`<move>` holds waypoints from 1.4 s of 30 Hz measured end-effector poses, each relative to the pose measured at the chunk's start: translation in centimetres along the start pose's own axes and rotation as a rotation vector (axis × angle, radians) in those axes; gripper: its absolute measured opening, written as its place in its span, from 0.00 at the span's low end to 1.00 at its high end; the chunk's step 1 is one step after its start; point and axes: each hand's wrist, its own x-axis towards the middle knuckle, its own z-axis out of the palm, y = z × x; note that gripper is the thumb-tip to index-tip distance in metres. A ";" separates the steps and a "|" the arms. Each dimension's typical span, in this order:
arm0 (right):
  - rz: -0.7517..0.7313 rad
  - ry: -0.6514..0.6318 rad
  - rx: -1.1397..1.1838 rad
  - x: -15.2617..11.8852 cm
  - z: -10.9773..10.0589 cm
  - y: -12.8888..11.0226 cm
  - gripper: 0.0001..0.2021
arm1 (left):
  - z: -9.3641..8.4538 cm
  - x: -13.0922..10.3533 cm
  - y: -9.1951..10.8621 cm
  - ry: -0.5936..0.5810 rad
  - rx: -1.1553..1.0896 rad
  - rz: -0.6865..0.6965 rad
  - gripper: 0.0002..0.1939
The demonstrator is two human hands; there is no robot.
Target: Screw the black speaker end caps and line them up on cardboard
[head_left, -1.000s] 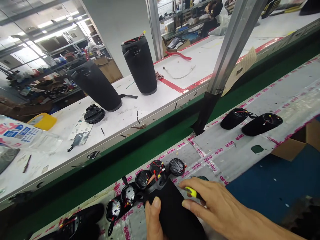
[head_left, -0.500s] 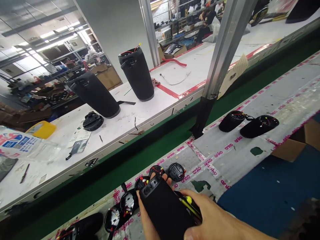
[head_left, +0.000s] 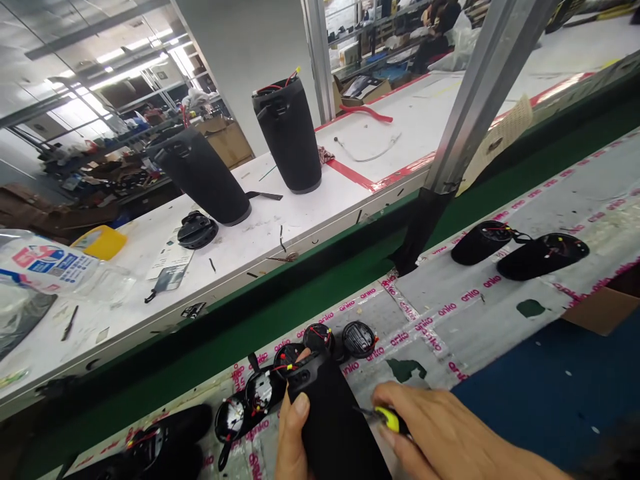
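My left hand [head_left: 294,427] is closed around a black fabric-covered cylindrical speaker [head_left: 340,420], thumb on its near side below a small panel at its upper end. In my right hand [head_left: 425,427] is a screwdriver [head_left: 387,419] with a yellow and black handle. Its thin shaft points left at the speaker's side; whether the tip touches, I cannot tell. Just beyond the speaker lie round black end caps [head_left: 359,339] with red wires. Open black speaker parts [head_left: 260,392] with wires and silvery insides stand to the left.
Two black speaker bodies [head_left: 543,257] lie further right on the taped bench. Across the green strip, a white table [head_left: 240,260] carries two upright speakers [head_left: 290,140], a yellow tape roll [head_left: 103,241] and a plastic bottle [head_left: 60,267]. A metal post [head_left: 480,100] rises between.
My right hand has moved off the speaker's side, and the screwdriver now points at it. My left thumb has come over the speaker's near face. The view has shifted slightly left.
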 end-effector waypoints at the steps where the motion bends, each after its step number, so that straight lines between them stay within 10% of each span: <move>1: -0.035 -0.023 -0.035 0.5 -0.5 0.2 0.14 | 0.0 0.0 0.0 -0.005 0.000 0.005 0.47; 13: -0.347 -0.120 -0.281 3.3 -0.7 1.6 0.13 | 1.3 -2.7 0.6 -0.098 0.011 0.002 0.46; 42: -0.488 -0.166 -0.580 4.1 -3.2 2.1 0.13 | 1.1 -2.6 0.9 -0.086 0.377 0.129 0.49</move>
